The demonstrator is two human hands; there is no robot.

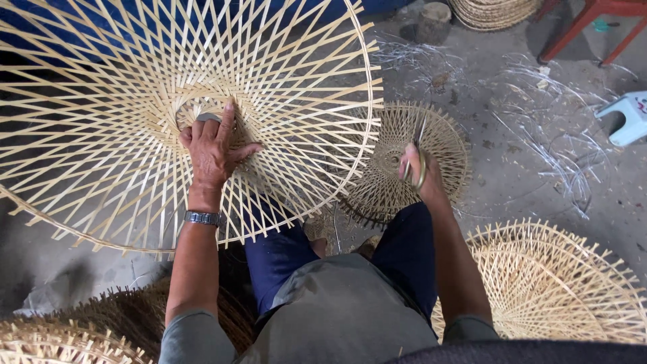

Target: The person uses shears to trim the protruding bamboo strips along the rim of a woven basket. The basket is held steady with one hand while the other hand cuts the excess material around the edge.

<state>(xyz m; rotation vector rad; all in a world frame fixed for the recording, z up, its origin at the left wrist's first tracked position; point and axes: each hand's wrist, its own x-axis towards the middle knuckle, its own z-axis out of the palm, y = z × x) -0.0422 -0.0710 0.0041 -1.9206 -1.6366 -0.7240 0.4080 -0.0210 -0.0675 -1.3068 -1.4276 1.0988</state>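
Note:
A large round openwork frame of woven bamboo strips (135, 74) stands tilted in front of me, resting against my knees. My left hand (212, 148), with a metal watch on the wrist, presses flat on its weave just beside the small round hole at the centre. To the right, above my knee, my right hand (419, 174) is closed on a pair of scissors (419, 152) with the blades pointing up. A smaller woven bamboo cone (411, 162) lies on the ground behind that hand.
Another woven bamboo piece (559, 283) lies at the lower right, and more are stacked at the lower left (60, 337). Thin clear strands (559, 148) litter the concrete floor. A red stool leg (573, 27) and a pale plastic stool (630, 118) stand at the right.

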